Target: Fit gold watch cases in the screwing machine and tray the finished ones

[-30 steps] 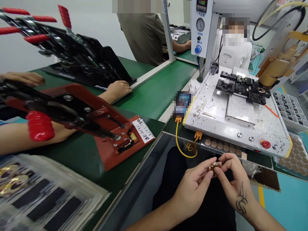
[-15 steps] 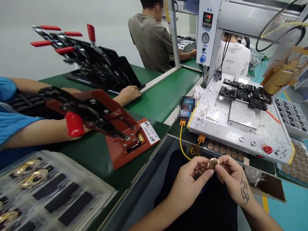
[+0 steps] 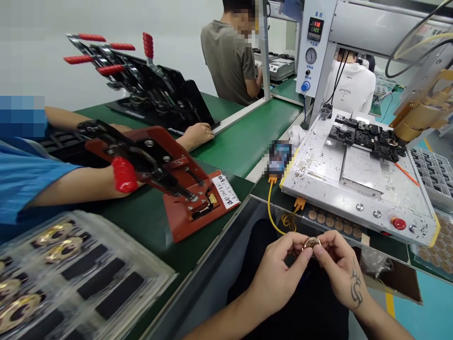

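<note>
Between my two hands, above my lap, is a small round gold-rimmed part (image 3: 312,242) that looks like a watch case; its exact kind is too small to make out. My left hand (image 3: 283,269) pinches its left edge between thumb and fingers. From the other side my right hand (image 3: 338,264) grips it, the thumb lying on its near face. Both thumbs nearly meet on the part and cover some of it. Just beyond the hands, a row of round brown discs (image 3: 329,222) lies under the front edge of the white machine (image 3: 329,189).
To the left stand a red-brown toggle clamp fixture (image 3: 177,222) and a clear tray (image 3: 155,274) of gold parts and black pads. A co-worker's bare arm (image 3: 81,186) reaches behind the fixture. A yellow cable (image 3: 271,208) hangs beside the machine. A red button (image 3: 398,223) sits on its front.
The whole view has shifted slightly, so the surroundings appear farther right. My hands still hold the round part, which is tilted a little more. The seated person at the back has drawn an arm in.
</note>
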Demonstrator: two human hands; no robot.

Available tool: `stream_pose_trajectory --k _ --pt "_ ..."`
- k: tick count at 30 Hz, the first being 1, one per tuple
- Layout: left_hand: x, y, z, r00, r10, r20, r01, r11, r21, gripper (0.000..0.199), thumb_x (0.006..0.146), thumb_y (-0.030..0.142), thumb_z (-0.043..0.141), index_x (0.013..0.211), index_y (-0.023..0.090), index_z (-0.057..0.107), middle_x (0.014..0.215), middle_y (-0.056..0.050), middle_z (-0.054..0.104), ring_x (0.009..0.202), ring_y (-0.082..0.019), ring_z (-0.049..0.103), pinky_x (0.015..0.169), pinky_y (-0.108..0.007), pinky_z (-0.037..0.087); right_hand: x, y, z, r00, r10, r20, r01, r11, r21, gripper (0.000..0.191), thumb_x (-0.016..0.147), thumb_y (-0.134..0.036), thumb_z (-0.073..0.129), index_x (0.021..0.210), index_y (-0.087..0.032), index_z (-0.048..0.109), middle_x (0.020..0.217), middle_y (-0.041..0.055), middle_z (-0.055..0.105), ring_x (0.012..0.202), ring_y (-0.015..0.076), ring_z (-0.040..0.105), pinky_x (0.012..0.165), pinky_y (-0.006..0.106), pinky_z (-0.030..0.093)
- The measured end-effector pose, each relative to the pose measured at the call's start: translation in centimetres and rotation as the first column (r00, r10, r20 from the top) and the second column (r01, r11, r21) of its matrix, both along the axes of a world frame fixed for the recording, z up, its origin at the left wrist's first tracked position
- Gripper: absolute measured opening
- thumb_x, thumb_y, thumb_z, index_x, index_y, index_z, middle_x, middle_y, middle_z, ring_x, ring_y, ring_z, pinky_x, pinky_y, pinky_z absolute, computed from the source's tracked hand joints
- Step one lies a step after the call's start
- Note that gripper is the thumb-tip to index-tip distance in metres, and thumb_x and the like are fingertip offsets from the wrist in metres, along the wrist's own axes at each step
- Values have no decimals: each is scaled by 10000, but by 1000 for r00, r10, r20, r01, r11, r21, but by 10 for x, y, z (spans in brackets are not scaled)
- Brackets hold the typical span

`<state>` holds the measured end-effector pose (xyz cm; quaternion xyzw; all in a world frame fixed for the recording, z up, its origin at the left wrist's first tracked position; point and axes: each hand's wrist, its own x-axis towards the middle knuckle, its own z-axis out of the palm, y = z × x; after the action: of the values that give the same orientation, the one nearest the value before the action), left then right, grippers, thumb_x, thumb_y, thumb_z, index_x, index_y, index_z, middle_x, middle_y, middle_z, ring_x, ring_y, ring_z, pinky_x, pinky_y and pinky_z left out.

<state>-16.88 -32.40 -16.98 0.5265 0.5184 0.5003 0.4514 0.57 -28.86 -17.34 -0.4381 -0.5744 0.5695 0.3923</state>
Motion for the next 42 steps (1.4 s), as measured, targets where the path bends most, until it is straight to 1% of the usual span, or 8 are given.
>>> stream_pose_trajectory --k 5,11,14,22,27,34,38,42 --pt "-6 3 3 1000 11 12 -11 1000 -23 122 1004 294 653 988 198 725 891 -43 770 803 -191 708 749 -295 565 10 12 2 973 158 167 -193 957 216 376 1026 -328 724 1385 -284 621 909 11 717 721 165 678 640 267 592" --pt "-16 -7 13 983 133 -126 -131 991 24 95 1003 240 631 968 196 708 818 -9 710 724 -161 646 679 -262 529 2 32 15 850 229 474 -508 589 628 542 1052 -141 613 1565 -297 533 1231 115 745 1029 247 752 904 371 642" --pt "-37 -21 37 955 118 -271 -85 988 130 124 1003 275 716 1111 218 732 975 -30 774 853 -182 710 786 -277 573 -13 41 13 860 244 448 -506 520 688 530 1029 -149 645 1531 -278 536 1223 115 759 1030 251 767 888 356 651" --pt "-162 -6 125 546 684 -484 -16 586 810 146 1054 278 655 966 197 739 914 -79 785 900 -221 734 859 -361 568 -58 61 20 931 287 227 -366 711 601 366 990 -294 710 1344 -266 622 963 47 750 714 185 695 614 278 598" --pt "-196 26 133 469 628 -622 192 615 765 535 1078 329 609 571 224 472 523 39 477 528 -149 470 596 -312 403 -71 70 26 926 316 207 -378 756 535 384 1007 -375 712 1360 -261 615 948 45 731 703 188 662 633 300 594" --pt "-243 46 198 591 741 -319 -362 597 716 222 1093 386 520 1009 207 620 900 -32 696 821 -194 658 783 -313 518 -128 89 20 902 370 224 -432 765 478 366 958 -403 736 1262 -213 657 874 34 702 692 187 637 589 292 524" --pt "-282 19 169 471 722 -507 -551 689 470 227 1028 370 542 1059 188 673 1069 -105 757 1032 -277 685 892 -371 524 -156 93 14 852 464 244 -523 734 433 343 952 -394 716 1232 -204 662 901 34 704 698 175 624 613 286 515" --pt "-271 -14 87 649 403 -645 -432 893 124 173 820 325 737 694 206 722 687 -22 750 666 -235 702 633 -301 506 -189 104 -2 815 519 258 -577 683 447 329 928 -356 709 1210 -193 663 862 22 681 692 174 610 608 284 497"
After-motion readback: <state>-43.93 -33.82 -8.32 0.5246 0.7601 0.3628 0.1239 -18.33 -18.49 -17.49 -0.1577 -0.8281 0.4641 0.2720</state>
